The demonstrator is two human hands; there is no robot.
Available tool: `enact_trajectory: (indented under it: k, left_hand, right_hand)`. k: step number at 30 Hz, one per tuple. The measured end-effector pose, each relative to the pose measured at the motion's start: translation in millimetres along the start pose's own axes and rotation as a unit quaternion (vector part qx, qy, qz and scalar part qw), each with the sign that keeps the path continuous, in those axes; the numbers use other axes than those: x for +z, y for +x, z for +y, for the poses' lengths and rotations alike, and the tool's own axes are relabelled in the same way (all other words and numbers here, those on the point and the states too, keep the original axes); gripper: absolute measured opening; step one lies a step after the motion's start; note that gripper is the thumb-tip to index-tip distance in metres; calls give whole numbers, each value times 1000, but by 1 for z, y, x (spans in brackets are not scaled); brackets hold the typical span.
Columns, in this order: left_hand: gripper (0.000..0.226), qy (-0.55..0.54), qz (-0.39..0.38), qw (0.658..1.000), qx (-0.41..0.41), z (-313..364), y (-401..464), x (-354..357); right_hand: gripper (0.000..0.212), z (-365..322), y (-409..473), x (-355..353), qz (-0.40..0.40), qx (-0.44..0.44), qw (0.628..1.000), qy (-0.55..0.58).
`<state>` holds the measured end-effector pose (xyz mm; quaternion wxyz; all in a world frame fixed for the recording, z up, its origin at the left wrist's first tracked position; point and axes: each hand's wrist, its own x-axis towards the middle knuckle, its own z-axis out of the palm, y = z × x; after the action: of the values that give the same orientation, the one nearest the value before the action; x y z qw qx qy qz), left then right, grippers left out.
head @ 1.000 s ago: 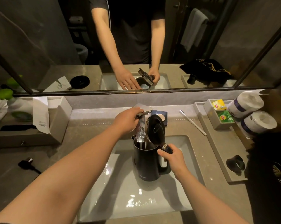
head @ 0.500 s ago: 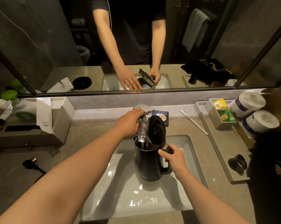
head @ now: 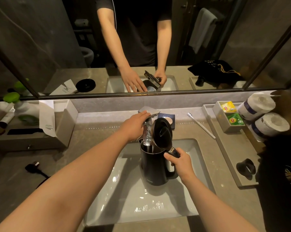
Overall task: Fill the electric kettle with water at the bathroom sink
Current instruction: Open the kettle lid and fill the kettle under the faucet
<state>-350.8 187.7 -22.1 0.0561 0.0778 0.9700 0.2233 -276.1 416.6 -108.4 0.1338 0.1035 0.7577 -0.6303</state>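
Observation:
A black electric kettle [head: 154, 166] stands upright in the white sink basin [head: 121, 203], its lid [head: 163, 131] hinged open. My right hand [head: 178, 160] grips the kettle's handle. My left hand [head: 134, 124] rests on the chrome faucet lever [head: 149, 112] behind the kettle. A broad stream of water [head: 147, 136] falls from the spout into the kettle's mouth. The faucet's base is hidden by my hand and the lid.
The stone counter [head: 94, 129] holds a soap dish [head: 170, 120], a toothbrush [head: 201, 125], a tray with tea bags [head: 231, 113] and paper rolls [head: 265, 114] right. Left are a tissue box [head: 61, 119], a green-capped bottle [head: 22, 106] and a black plug [head: 32, 166]. A mirror [head: 141, 47] spans the back.
The view has shifted slightly; my left hand has slid a little further over the faucet lever. Water keeps running and the kettle stays where it was.

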Motion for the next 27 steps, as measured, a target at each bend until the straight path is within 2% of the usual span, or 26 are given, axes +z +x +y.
enact_trajectory:
  k: [27]
  left_hand:
    - [65, -12, -12, 1000, -6, -2, -3, 2]
  right_hand:
    - [17, 1, -4, 6, 0, 2, 1000, -1]
